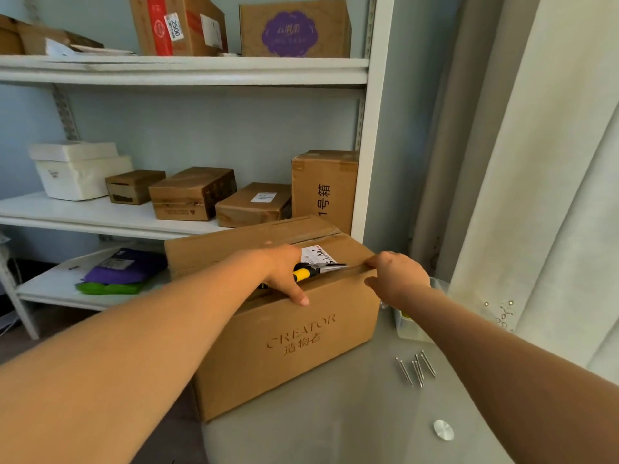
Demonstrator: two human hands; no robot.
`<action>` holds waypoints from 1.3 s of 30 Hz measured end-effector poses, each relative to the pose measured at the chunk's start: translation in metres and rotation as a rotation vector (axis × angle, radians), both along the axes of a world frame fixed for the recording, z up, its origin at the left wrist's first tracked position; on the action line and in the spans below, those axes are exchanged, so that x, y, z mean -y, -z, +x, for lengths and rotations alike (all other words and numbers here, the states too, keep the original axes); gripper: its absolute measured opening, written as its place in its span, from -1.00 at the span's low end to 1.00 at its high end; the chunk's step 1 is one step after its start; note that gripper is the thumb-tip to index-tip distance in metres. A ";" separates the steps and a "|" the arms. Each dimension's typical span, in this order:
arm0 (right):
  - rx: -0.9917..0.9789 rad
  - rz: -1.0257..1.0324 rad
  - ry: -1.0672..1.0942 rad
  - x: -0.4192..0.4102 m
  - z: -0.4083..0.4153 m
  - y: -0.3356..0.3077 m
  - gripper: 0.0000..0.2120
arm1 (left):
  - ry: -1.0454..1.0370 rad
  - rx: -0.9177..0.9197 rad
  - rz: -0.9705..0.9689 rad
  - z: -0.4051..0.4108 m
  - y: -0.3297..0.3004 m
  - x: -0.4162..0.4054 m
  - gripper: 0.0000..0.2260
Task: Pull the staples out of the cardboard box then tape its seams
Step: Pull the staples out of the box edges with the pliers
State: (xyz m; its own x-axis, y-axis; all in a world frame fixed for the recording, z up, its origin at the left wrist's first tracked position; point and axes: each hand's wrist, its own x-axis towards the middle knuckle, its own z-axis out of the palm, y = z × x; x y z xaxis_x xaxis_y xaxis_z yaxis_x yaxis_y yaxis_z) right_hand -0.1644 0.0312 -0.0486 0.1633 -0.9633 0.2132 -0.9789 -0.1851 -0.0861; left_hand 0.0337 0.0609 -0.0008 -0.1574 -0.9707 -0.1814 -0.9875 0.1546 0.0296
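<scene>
A brown cardboard box printed "CREATOR" stands on a grey table, with a white label on its top. My left hand rests on the box top and grips a yellow-and-black handled tool whose metal tip points right along the top seam. The thumb hangs over the front edge. My right hand pinches the box's top right edge at the seam. Several long metal nails or staples lie loose on the table to the right of the box.
A white shelf unit behind the box carries several cardboard boxes and a white foam box. Purple and green packets lie on the low shelf. A clear container stands behind my right forearm. Curtains hang at right. A small round disc lies on the table.
</scene>
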 end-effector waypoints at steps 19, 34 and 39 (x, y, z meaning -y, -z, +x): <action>-0.058 0.170 -0.003 -0.023 -0.006 -0.008 -0.36 | 0.042 -0.008 -0.112 0.002 0.009 -0.022 -0.29; 0.126 0.289 -0.069 -0.056 -0.008 -0.020 -0.16 | 0.177 -0.210 -0.279 -0.003 0.020 -0.047 -0.60; 0.162 0.301 -0.079 -0.051 -0.011 -0.010 -0.22 | 0.207 -0.205 -0.263 -0.004 0.018 -0.041 -0.61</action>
